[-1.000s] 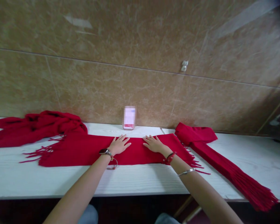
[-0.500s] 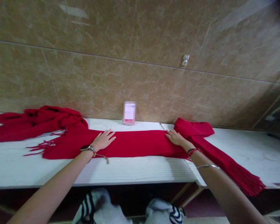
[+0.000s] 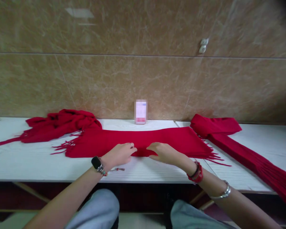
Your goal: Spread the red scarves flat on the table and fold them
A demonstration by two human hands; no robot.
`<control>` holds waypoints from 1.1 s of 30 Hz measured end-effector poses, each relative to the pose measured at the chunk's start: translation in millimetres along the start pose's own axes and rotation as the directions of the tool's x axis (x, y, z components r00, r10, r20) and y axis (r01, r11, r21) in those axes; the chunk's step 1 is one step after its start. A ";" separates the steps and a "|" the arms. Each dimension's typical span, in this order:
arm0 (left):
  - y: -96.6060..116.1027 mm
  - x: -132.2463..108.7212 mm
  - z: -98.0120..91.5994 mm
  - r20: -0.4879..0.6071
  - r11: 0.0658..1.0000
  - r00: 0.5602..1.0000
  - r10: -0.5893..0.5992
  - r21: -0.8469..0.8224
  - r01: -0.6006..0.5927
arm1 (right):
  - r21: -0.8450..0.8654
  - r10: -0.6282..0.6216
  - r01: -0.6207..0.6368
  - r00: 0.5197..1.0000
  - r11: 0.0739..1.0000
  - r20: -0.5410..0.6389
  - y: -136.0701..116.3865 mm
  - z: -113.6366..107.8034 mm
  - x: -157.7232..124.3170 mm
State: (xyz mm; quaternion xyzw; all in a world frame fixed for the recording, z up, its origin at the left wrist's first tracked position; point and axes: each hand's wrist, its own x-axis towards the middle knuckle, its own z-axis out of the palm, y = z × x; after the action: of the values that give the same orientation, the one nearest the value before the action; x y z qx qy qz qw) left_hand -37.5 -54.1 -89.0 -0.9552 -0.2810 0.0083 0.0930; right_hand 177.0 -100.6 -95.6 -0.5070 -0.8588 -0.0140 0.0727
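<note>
A folded red scarf (image 3: pixel 143 136) with fringe at both ends lies flat in front of me, lengthwise along the white table. At the middle of its near edge, my left hand (image 3: pixel 120 155) has curled fingers closed on the cloth; its fingertips are partly hidden. Just to the right, my right hand (image 3: pixel 164 153) touches the same edge, its fingers bent and the thumb a little apart from them. A small gap of red cloth shows between the two hands.
A crumpled red scarf (image 3: pixel 62 124) lies at the left. Another red scarf (image 3: pixel 231 143), bent into a long strip, runs off at the right. A phone-like blurred screen (image 3: pixel 140 112) leans on the tiled wall (image 3: pixel 109 86). My knees are under the white table (image 3: pixel 50 168).
Both hands have moved inward from the spread-out positions on the scarf to its near middle edge. Flat fingers have become bent. The right fringed end now shows, and the view has shifted.
</note>
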 end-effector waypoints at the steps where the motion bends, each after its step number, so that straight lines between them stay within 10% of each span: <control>1: 0.2 -4.9 1.9 -0.004 1.000 1.000 -0.013 0.024 0.014 | -0.014 -0.015 0.015 1.000 1.000 -0.014 0.3 5.4 -6.0; 13: 4.3 1.6 37.9 -0.138 0.997 0.987 -0.077 -0.028 0.074 | -0.203 -0.007 -0.023 0.989 0.979 -0.147 10.9 31.1 -15.1; 24: 16.3 3.3 14.2 -0.138 0.996 0.989 -0.044 0.067 0.054 | -0.240 -0.043 -0.022 0.965 0.971 -0.260 9.4 29.3 -16.0; 33: 7.5 -1.2 27.3 -0.174 0.981 0.984 0.043 -0.178 -0.075 | -0.117 -0.244 0.219 0.925 0.969 -0.290 17.1 36.3 -16.8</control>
State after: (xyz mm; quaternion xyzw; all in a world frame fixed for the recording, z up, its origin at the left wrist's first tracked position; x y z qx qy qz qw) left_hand -36.4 -56.3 -117.2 -0.9648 -0.2431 -0.0963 0.0279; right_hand 195.9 -103.4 -134.7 -0.3965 -0.8899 -0.1354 0.1802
